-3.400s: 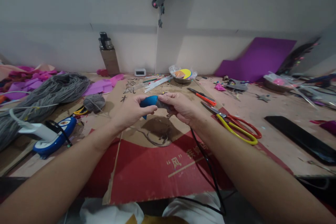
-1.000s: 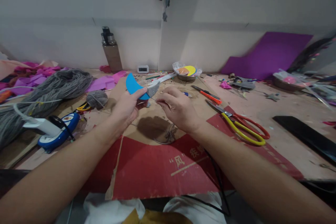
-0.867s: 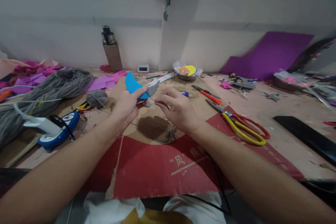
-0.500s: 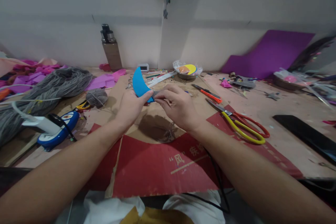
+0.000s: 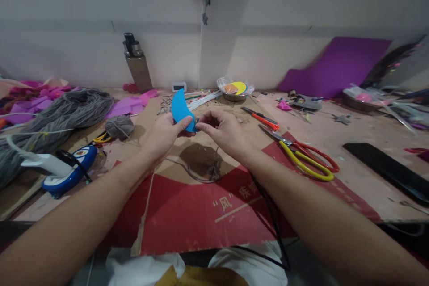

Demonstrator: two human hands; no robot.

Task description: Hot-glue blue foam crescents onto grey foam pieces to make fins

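My left hand (image 5: pixel 164 136) pinches the lower end of a blue crescent-shaped foam piece (image 5: pixel 181 108), which stands upright above the cardboard sheet (image 5: pixel 201 205). My right hand (image 5: pixel 224 132) is closed in a pinch right beside it, fingertips meeting the left thumb at the foam's lower tip. What the right fingers grip is too small to make out; a grey bit was joined to the foam earlier. Both hands hover over a dark stain on the cardboard.
Yellow-and-red scissors (image 5: pixel 303 161) and an orange utility knife (image 5: pixel 263 118) lie to the right. Grey yarn ball (image 5: pixel 119 126), large yarn skein (image 5: pixel 60 114), blue round gadget (image 5: pixel 69 172) and a bottle (image 5: pixel 136 65) sit left. Purple sheet (image 5: pixel 335 67) leans on the wall. A black flat object (image 5: pixel 385 172) lies far right.
The blue foam piece has been turned from lying sideways to standing upright. My right hand has closed in against the left, pinching at the foam's lower tip.
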